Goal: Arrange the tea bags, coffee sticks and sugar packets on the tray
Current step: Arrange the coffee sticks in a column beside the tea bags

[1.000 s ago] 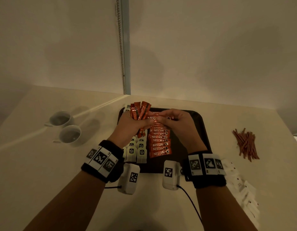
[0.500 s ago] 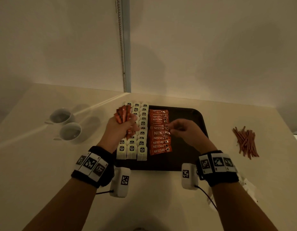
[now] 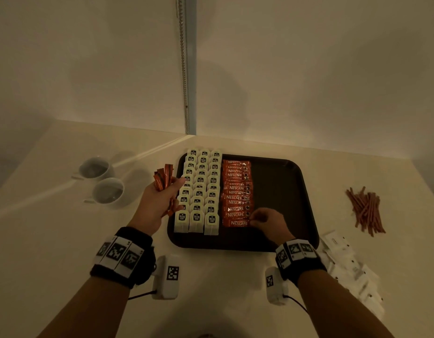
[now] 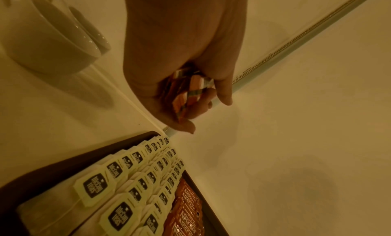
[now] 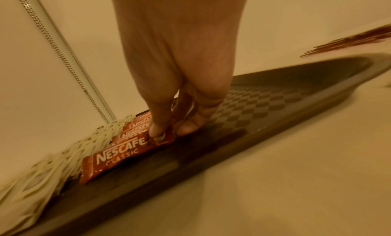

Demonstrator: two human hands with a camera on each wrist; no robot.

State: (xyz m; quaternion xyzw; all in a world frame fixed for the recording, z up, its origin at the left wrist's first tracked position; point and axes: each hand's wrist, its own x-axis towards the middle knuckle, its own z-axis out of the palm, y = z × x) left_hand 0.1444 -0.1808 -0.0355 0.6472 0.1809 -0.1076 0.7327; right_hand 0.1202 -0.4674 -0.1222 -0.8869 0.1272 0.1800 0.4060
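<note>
Red "NESCAFE CLASSIC" coffee stick [image 5: 127, 153] pinched by right hand [image 5: 177, 82].

The room is dim, with a warm yellow light. 2 plain pale walls [image 3: 89, 69] meet in a corner behind the table [image 3: 52, 228]. A thin grey strip [image 3: 190, 69] runs down that corner, and a small bead chain [image 3: 183, 69] hangs just beside it. The table is pale and smooth, and it fits right into the corner. Soft grey shadows lie on the walls. A bright line of light [image 3: 65, 189] runs across the left side of the table top.
</note>
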